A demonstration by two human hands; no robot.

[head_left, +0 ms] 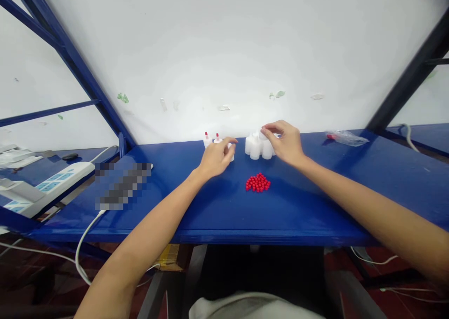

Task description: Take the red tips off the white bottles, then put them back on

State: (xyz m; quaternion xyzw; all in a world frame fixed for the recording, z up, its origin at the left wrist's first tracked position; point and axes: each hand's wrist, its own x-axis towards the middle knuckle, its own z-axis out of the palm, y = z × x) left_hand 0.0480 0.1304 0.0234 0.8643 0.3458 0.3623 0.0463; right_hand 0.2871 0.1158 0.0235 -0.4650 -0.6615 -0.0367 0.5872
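Here, on the blue table (217, 211), a blurred dark device (124, 188) with a white cable (85, 237) lies near the left edge. Next, toward the back edge, two red-capped bottles (208, 143) stand just behind the left hand (213, 160); its fingers are bent around a white bottle (231, 151), but whether they grasp it I cannot tell. Small red caps (258, 183) lie heaped before the white bottle group (255, 151). The right hand (286, 142) brings thumb and forefinger together at this group's top; their grip is unclear. Rightmost, a clear bag (349, 138) lies by the back edge.
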